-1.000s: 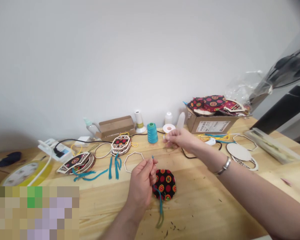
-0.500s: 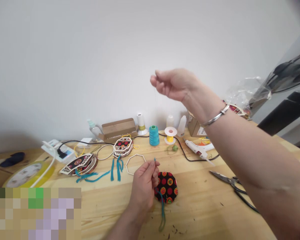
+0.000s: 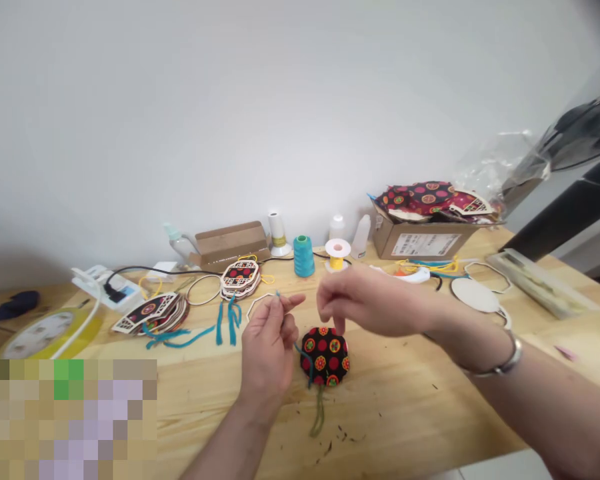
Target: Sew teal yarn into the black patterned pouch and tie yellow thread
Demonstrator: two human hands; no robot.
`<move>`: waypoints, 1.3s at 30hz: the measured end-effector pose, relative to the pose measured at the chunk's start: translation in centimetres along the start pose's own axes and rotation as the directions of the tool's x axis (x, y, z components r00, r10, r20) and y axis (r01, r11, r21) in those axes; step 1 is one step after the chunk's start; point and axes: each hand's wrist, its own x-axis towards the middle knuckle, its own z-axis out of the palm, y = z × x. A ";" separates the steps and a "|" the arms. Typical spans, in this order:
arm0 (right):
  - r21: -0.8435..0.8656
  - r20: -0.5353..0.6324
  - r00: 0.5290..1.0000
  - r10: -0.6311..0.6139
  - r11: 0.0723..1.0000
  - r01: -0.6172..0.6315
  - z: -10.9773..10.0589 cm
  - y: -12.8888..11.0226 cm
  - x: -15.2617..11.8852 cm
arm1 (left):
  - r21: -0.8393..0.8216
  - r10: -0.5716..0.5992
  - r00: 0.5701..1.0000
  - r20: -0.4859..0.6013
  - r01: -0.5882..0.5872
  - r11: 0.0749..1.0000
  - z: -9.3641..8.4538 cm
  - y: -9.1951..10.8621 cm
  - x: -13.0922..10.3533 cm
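My left hand [image 3: 269,340] pinches a teal cord [image 3: 307,363] between thumb and fingers, its tip poking up and its index finger extended to the right. The cord hangs over the left edge of a dark, flower-patterned fabric piece [image 3: 327,355] lying on the table, with an olive cord loop [image 3: 318,417] below it. My right hand [image 3: 353,301], wearing a bangle, is just right of my left, above the fabric piece. Its fingers are bent and slightly blurred; whether they hold anything cannot be made out.
Behind stand a teal thread cone [image 3: 304,257], a yellow ribbon spool [image 3: 337,253] and a cardboard box [image 3: 420,239] of patterned pieces. Framed patterned pieces [image 3: 240,279] lie left. A tape roll [image 3: 47,337], power strip [image 3: 113,290] and black cable are farther left.
My right hand has come down from high before the wall to beside my left hand. My left hand still pinches the cord, its index finger now stretched out. The view has shifted slightly.
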 end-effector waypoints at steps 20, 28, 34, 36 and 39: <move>-0.073 -0.277 0.953 -0.119 0.992 0.103 3.6 6.4 -0.5 | 0.295 -0.277 0.929 0.247 0.200 0.934 0.0 -1.8 -0.5; -0.046 -0.434 0.899 -0.057 0.998 0.041 3.8 7.2 0.3 | 0.208 -0.244 0.948 0.203 0.201 0.957 0.2 -1.5 -0.4; 0.369 -0.399 0.842 0.362 0.905 -0.214 3.8 8.2 0.9 | 0.114 -0.183 0.969 0.166 0.166 0.980 0.0 -1.5 -0.1; 0.554 -0.278 0.865 0.418 0.805 -0.211 4.1 8.3 1.0 | 0.106 -0.174 0.972 0.157 0.159 0.982 0.0 -1.5 0.0; 0.730 -0.147 0.878 0.455 0.649 -0.215 4.8 8.1 1.1 | 0.108 -0.165 0.975 0.151 0.149 0.983 0.0 -1.6 -0.1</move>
